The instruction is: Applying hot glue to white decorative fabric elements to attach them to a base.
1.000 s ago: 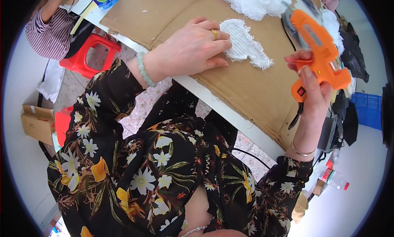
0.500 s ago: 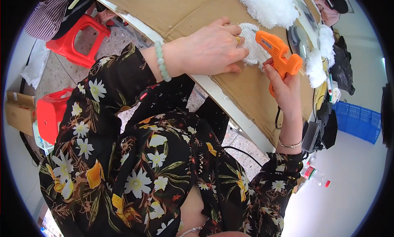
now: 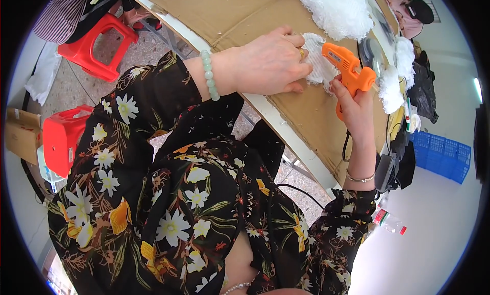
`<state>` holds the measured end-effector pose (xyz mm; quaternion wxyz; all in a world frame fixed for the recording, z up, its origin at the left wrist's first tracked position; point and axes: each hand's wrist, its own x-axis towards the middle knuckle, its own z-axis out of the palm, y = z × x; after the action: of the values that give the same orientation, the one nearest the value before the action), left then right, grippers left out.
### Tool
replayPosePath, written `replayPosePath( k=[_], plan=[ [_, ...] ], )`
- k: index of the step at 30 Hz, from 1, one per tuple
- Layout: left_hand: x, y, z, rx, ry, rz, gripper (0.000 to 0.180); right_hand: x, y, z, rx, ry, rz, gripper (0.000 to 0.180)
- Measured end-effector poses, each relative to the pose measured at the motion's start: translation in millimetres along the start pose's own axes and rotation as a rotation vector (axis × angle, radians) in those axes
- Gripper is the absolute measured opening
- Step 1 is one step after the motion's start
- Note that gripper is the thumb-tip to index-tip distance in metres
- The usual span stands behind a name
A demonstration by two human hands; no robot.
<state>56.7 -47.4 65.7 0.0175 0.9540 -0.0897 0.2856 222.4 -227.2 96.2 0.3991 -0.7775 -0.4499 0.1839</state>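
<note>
Left hand, upper centre of frame: flat, fingers spread, pressing white fluffy piece onto cardboard sheet. Right hand, upper right: clenched round handle of orange glue gun, nozzle pointing left, touching fluffy piece just beside left fingertips. Bigger white fluff pile at top edge. Red stools at left. Blue crate at right.

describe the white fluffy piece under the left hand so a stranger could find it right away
Start at the brown cardboard sheet covering the table. Near its middle, the left hand presses down a small flat white fluffy piece, with the orange glue gun in the right hand beside it. Unlike the big loose white fluff pile farther back, it is flat and pinned under fingers.
</note>
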Motion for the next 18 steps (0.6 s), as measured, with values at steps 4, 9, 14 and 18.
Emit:
replayPosePath(
  k=[4, 9, 14, 18],
  plan=[
    [0, 0, 1, 0.003, 0.016, 0.002, 0.032, 2, -1, 0, -0.049, 0.000, -0.009, 0.022],
    [-1, 0, 1, 0.011, 0.017, -0.002, 0.032, 3, -8, 1, -0.092, -0.022, -0.020, 0.019],
    [-1, 1, 2, 0.007, 0.021, -0.007, 0.032, 3, -12, 3, -0.056, -0.049, -0.024, 0.019],
    [-1, 2, 1, -0.003, 0.021, -0.012, 0.032, 3, -10, 0, -0.076, -0.038, 0.004, 0.021]
  ],
)
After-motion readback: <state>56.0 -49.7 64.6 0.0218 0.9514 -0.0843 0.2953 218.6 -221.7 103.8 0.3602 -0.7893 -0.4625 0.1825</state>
